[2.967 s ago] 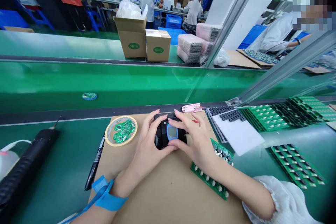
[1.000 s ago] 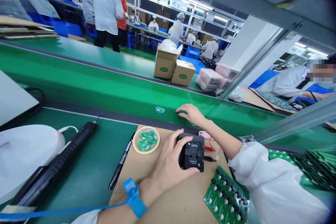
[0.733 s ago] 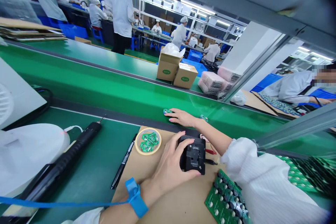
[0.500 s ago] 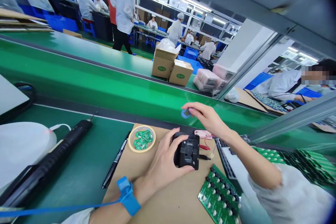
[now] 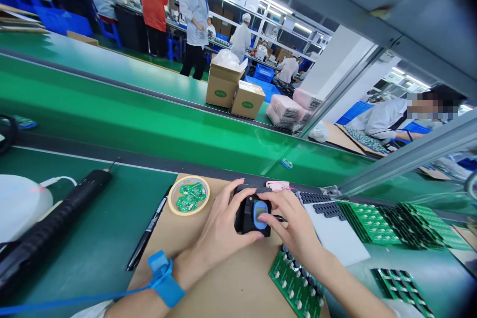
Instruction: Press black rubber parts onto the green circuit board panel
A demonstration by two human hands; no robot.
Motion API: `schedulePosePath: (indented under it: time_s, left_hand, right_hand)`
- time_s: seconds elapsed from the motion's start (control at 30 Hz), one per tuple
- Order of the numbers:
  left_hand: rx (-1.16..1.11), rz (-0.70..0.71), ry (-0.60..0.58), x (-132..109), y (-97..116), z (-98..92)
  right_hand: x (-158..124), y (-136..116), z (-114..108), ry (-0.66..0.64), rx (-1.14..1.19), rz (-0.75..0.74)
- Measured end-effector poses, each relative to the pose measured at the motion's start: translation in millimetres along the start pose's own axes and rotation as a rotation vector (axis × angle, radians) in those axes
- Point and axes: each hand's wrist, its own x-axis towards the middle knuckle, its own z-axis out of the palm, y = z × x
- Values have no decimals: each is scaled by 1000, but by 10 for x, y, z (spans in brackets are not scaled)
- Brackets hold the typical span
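Note:
My left hand [image 5: 214, 226] is closed around a black block-shaped fixture [image 5: 245, 222], fingers along its far side and thumb at its near edge. In the recess of the fixture sits a small blue oval device [image 5: 256, 218] with a grey screen. My right hand [image 5: 296, 221] grips the blue device, its thumb on the front and its fingers at the far edge, partly hiding it. A green circuit panel [image 5: 285, 285] with black and white parts lies under my right wrist. A blue strap [image 5: 166, 278] circles my left wrist.
On the brown board [image 5: 223, 283] stands a round dish [image 5: 171, 203] of small green circuit boards. Left of it lie a black marker [image 5: 147, 231] and a black electric screwdriver [image 5: 63, 223]. Stacked green panels [image 5: 395, 223] stand at right. A sloping metal post [image 5: 335, 99] rises beyond.
My right hand has come down and toward me, bringing the blue device into the black fixture. My left hand still holds the fixture. The view has shifted slightly.

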Motion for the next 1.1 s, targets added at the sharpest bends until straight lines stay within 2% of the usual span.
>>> schedulePosePath:
  time_s: [0.07, 0.2, 0.47, 0.87, 1.1]
  left_hand:
    - [-7, 20, 5, 3, -9, 3]
    - [-10, 40, 8, -1, -46, 13]
    - [-19, 51, 0, -6, -57, 5]
    - [16, 16, 4, 19, -15, 2]
    - [84, 28, 29, 60, -18, 4]
  right_hand:
    - [-101, 5, 65, 54, -1, -21]
    - [-213, 35, 149, 70, 40, -132]
    - [-153, 10, 169, 224, 138, -145]
    - [-88, -43, 201, 177, 83, -29]
    - [-100, -16, 283, 165, 204, 94]
